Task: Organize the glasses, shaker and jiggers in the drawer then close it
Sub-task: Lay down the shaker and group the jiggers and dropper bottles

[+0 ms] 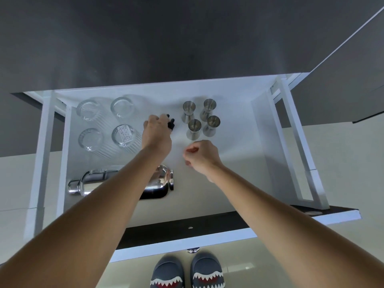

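Observation:
The white drawer (pixel 259 125) stands pulled open below me. Several ribbed glasses (pixel 121 107) sit upside down in its back left part. Several steel jiggers (pixel 194 128) stand grouped at the back right. A shiny steel shaker (pixel 93 181) lies on its side near the front left, partly hidden by my left forearm. My left hand (pixel 156 134) is between the glasses and the jiggers, closed on a small black object (pixel 171 123). My right hand (pixel 202 155) hovers just in front of the jiggers, fingers curled with nothing visible in them.
The drawer's dark front panel (pixel 187 229) with a small knob (pixel 193 250) lies nearest me. White side rails (pixel 299 142) flank the drawer. A dark cabinet face (pixel 145 38) rises behind. My feet in shark-patterned slippers (pixel 187 273) stand on a pale floor.

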Demonstrator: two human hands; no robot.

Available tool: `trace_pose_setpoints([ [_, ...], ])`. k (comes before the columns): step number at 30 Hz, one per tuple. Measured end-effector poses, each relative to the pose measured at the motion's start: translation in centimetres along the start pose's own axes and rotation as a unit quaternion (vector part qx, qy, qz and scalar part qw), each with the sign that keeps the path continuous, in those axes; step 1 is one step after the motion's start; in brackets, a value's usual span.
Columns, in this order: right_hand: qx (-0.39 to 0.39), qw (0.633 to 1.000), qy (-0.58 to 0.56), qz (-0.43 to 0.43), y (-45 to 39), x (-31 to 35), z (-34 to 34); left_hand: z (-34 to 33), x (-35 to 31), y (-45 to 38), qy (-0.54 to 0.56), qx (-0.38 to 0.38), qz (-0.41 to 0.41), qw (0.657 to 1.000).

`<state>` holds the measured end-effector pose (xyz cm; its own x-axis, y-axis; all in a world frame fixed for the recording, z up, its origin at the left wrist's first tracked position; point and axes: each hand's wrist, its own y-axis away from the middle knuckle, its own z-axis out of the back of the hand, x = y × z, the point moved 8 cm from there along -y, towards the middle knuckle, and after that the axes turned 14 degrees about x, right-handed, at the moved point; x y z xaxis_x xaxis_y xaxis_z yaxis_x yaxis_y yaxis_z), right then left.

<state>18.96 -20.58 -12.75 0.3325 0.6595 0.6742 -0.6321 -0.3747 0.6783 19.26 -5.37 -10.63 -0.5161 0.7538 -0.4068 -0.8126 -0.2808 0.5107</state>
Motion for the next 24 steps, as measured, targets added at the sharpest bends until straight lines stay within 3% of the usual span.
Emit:
trace_pose_setpoints([
  [5,0.006,0.998,-0.066,-0.015,-0.3,0.5,-1.5,-0.9,0.2,1.1,0.046,0.025,-0.01,0.999],
  [9,-0.012,1.0,0.0,-0.002,-0.7,1.8,-1.7,-0.8,0.9,1.7,0.062,0.035,0.005,0.997],
  [15,-0.007,0.991,0.137,0.01,-0.6,2.2,-1.5,-0.5,0.6,1.5,0.039,0.113,0.054,0.991],
  [18,-0.006,0.986,0.161,0.041,0.4,1.9,-1.4,1.2,0.4,0.4,0.016,0.065,0.024,0.997],
  [21,-0.028,0.984,0.146,0.099,1.1,2.5,-1.0,3.4,0.5,-0.5,0.089,-0.017,-0.018,0.996],
  [24,-0.046,0.982,0.116,0.14,0.6,3.2,-1.2,4.5,0.3,-1.0,0.154,-0.039,-0.055,0.986],
])
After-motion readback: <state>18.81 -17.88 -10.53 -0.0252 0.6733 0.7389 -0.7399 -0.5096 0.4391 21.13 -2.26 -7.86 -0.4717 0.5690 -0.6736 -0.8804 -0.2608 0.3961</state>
